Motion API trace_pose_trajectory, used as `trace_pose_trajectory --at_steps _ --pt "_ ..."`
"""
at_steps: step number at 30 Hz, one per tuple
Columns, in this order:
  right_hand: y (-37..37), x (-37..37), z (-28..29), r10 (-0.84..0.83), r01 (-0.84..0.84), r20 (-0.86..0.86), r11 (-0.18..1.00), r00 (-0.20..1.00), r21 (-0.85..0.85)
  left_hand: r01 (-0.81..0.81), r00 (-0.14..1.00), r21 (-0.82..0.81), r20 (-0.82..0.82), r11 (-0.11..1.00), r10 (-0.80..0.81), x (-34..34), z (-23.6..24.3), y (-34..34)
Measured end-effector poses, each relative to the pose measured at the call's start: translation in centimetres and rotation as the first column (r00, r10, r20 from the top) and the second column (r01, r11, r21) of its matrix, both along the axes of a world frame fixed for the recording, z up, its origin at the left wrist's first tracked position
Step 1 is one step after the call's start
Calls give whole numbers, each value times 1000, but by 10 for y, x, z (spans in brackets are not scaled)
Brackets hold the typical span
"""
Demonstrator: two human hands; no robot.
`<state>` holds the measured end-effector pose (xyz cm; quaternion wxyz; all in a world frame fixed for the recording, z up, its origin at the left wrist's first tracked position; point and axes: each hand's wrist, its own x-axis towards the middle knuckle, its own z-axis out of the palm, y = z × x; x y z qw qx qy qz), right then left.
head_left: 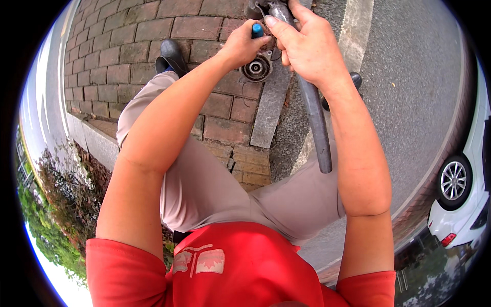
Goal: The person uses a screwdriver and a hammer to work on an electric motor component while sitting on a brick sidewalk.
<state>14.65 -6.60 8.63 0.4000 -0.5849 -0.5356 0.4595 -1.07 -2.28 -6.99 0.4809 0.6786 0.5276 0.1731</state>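
Observation:
My left hand (246,45) is closed around a blue-handled tool (257,30); only the rounded end of its handle shows, and the working end is hidden. My right hand (313,48) wraps over a long dark grey metal pipe (313,120), its thumb lying along the upper part. The pipe slants down between my legs, its lower end hanging free. Just below my left hand, a round greasy metal part (255,68) with a ringed centre hole sits over the bricks. At the top edge, dark metal pieces (260,9) meet the pipe; the frame cuts them off.
Red brick paving (197,28) lies to the left, with a stone kerb strip (271,110) beside grey asphalt (404,87) on the right. My black shoe (173,55) rests on the bricks. A white car (460,215) stands at the far right; shrubs (66,189) grow at left.

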Motion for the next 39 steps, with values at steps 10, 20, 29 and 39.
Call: trace_pose_trajectory --at_steps 10,20,29,39 --pt "-2 -12 -12 5 2 62 994 998 -107 39 999 -53 16 998 -39 -2 -22 0" --pt "3 -4 -7 -5 11 111 999 994 -47 -28 995 -37 -93 999 24 -3 16 -5" --pt "1 -4 -12 -10 16 66 996 998 -89 -64 998 -41 -13 997 63 -6 27 -10" --pt "0 -6 19 48 -54 -29 966 998 -254 -55 996 -23 -67 998 54 -8 18 -9"
